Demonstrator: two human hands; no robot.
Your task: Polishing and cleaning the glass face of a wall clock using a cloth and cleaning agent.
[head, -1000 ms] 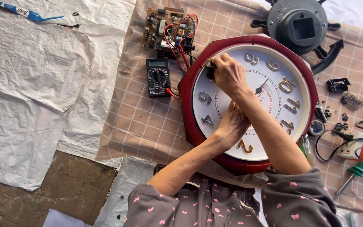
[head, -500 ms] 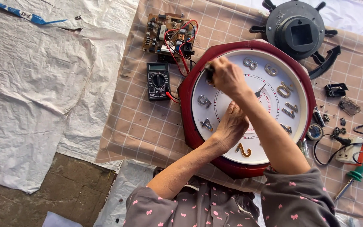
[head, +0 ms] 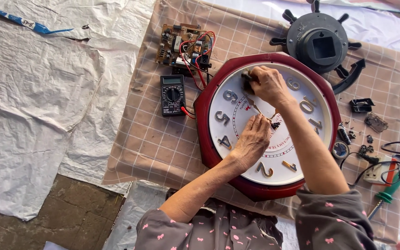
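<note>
Big round clock [head: 274, 153], white face, gold numbers, shiny dark-red rim, flat on checked cloth [head: 153, 148]. Left hand [head: 252, 141] open, spread flat on the smooth face. Right hand [head: 268, 84] curled, pinching a small dark piece [head: 247, 77] at the far edge. Farther off, black meter [head: 172, 95], wired board [head: 184, 46].

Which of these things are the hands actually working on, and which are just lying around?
In hand:
wall clock
small dark piece, in the right hand
left hand, flat on the dial

Lying about:
multimeter
circuit board
round black housing
green screwdriver
</note>
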